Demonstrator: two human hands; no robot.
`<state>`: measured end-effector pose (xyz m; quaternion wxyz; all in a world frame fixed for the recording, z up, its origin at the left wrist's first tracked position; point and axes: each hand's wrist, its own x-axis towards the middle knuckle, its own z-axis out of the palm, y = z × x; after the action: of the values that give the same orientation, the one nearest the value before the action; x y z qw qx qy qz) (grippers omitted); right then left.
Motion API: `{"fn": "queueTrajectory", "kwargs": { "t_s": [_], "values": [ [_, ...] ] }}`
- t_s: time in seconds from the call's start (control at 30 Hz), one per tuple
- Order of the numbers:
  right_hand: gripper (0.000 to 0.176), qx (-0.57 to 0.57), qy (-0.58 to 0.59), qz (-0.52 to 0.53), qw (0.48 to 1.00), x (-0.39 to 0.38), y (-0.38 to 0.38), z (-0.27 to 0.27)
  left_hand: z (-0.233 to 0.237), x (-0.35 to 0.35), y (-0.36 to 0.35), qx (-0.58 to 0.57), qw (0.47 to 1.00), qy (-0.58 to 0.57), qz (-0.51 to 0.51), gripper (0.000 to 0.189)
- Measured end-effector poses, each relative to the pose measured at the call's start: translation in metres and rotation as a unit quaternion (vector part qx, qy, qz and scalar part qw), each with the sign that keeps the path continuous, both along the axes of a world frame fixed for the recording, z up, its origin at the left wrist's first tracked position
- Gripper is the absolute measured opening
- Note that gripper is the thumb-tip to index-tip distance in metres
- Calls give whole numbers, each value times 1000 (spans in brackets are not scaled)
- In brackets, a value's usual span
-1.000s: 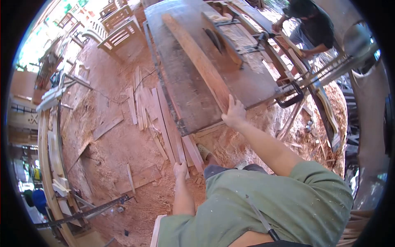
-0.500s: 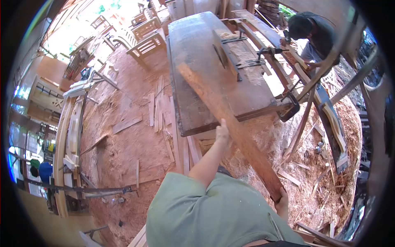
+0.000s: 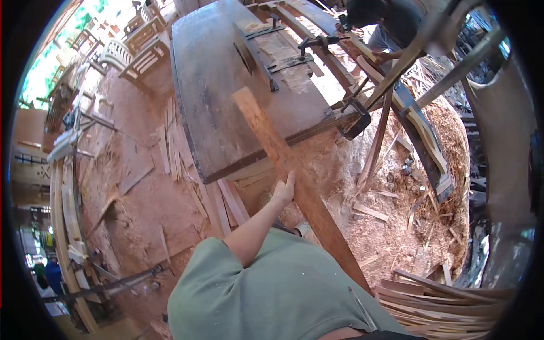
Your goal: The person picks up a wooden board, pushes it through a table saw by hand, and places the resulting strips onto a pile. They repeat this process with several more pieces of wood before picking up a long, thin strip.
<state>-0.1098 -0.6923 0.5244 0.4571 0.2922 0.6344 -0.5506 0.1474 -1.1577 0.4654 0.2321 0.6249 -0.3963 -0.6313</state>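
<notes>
Long plank point(image 3: 266, 136) runs diagonal: far end resting over near edge of tabletop point(image 3: 209, 85), near end down past right hip. Now left hand point(image 3: 283, 191) clamped mid-length, nearer. As for right hand, hidden, can't tell.

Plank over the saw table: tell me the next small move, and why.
Probably lower the plank's far end flat onto the saw table and square it up. The plank slants across the table edge, its far end short of the blade, and only the left hand shows, gripping it midway; the near end is hidden behind the body.
</notes>
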Motion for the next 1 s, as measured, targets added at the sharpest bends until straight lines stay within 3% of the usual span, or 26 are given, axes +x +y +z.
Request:
{"fn": "queueTrajectory", "kwargs": {
  "t_s": [0.17, 0.23, 0.3, 0.33, 0.4, 0.43, 0.7, 0.77, 1.0],
  "values": [
    [55, 23, -8, 16, 1000, 23, -38, 29, 25, -1, -52, -6, 991, -69, -115, 90],
    [55, 25, -8, 18, 999, 31, -46, 37, 59, -8, -73, -20, 908, -367, -200, 92],
    [56, 27, -5, 20, 999, 36, -54, 42, 81, -2, -91, -144, 831, -467, -266, 91],
    [56, 28, -4, 21, 999, 41, -56, 44, 69, 1, -102, -146, 830, -464, -273, 91],
    [56, 27, -5, 24, 999, 47, -61, 49, 42, 5, -122, -118, 901, -363, -206, 87],
    [57, 28, -6, 25, 999, 52, -64, 50, 35, 7, -121, -152, 906, -345, -191, 83],
    [59, 27, -13, 16, 999, 74, -78, 58, 24, 8, -132, -182, 923, -303, -153, 84],
    [63, 77, -35, -40, 996, 71, -76, 43, 25, 9, -136, -179, 924, -302, -151, 84],
    [57, 47, -32, -78, 995, 63, -59, 5, 33, 10, -147, -175, 927, -299, -146, 83]
  ]
}}
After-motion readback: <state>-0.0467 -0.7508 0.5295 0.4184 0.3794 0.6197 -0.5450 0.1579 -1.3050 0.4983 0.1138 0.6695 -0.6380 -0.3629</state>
